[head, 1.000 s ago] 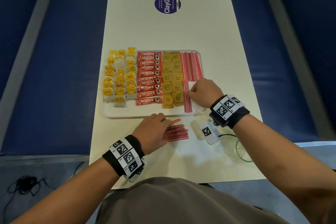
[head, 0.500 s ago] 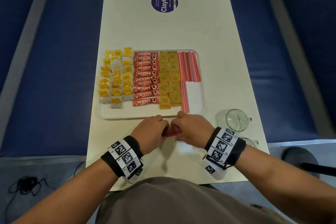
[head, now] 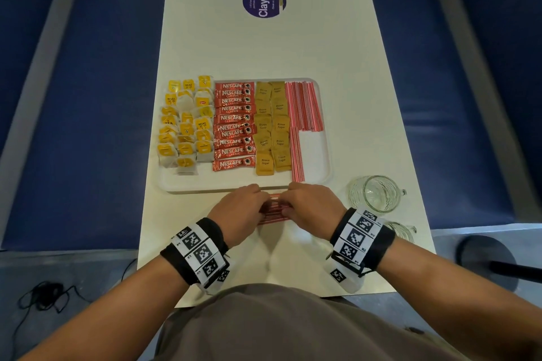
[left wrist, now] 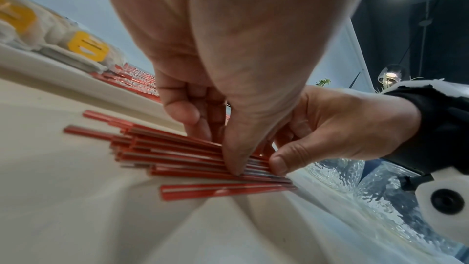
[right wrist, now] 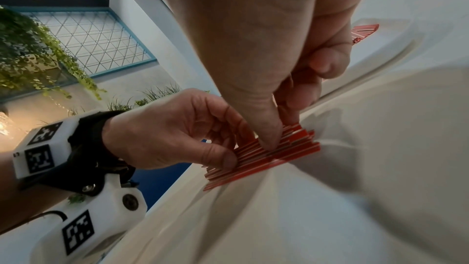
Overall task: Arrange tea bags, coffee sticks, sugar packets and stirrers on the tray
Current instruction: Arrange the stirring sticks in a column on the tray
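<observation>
the table lay beneath both hands and ran away from the fingertips. the tray sat on it just beyond the fingertips, its near rim almost touching the knuckles. on the tray, from left to right, lay the tea bags, the coffee sticks, the sugar packets and the placed stirrers, all past the fingers and apart from them. a glass mug stood on the table just right of the right hand.

the left hand and the right hand met over the loose stirrers, a small flat bundle lying on the table between the tray rim and the person. the left hand's fingers were curled down onto the far side of the bundle, and its thumb pressed on the near side, so the hand pinched the bundle at its left part. the right hand's fingers were likewise curled over the far side and its thumb bore down on top, pinching the right part. the two thumbs lay close beside each other. the stirrer ends stuck out unevenly to either side of the fingers.
</observation>
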A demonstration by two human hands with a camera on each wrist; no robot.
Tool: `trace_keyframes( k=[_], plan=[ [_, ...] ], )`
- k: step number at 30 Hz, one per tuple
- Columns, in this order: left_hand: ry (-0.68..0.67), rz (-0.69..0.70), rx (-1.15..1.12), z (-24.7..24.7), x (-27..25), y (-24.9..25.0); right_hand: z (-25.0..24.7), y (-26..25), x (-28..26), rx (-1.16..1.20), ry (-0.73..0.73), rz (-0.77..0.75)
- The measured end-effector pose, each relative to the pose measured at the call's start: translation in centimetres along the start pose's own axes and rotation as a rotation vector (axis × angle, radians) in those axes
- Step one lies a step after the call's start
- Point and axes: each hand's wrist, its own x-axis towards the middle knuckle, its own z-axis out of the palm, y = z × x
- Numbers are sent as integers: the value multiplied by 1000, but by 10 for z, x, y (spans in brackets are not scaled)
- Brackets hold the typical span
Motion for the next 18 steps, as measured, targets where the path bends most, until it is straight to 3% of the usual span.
trace_keyframes(
  k=[8,18],
  plan=[
    [-4,19,98,2,2,0,-1,-4,-4,-26,0,10],
    [30,44,54,6,-2,-2,1,-6,-6,-16,24,19]
  ],
)
